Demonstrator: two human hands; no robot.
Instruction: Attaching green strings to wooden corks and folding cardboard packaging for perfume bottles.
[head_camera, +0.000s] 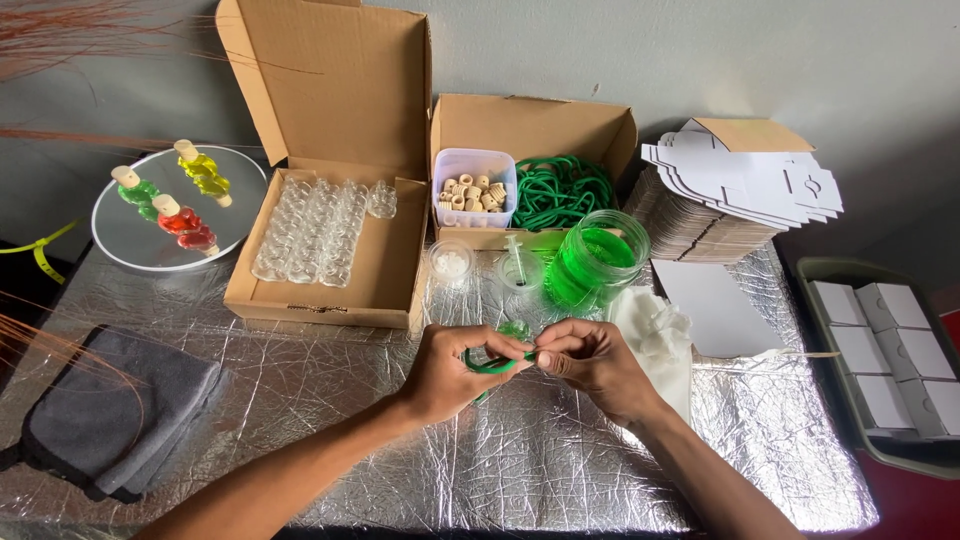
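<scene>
Foil-covered table (300, 420) (crinkled, silver), grey wall (880, 70) behind — cardboard boxes (330, 200)

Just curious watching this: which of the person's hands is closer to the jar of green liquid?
The right hand. It sits just below the jar of green liquid, slightly to its left; the left hand is farther off to the lower left. Both pinch a green cord.

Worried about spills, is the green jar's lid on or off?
Off: the green jar shows an open mouth with green liquid visible and no lid on it.
</scene>
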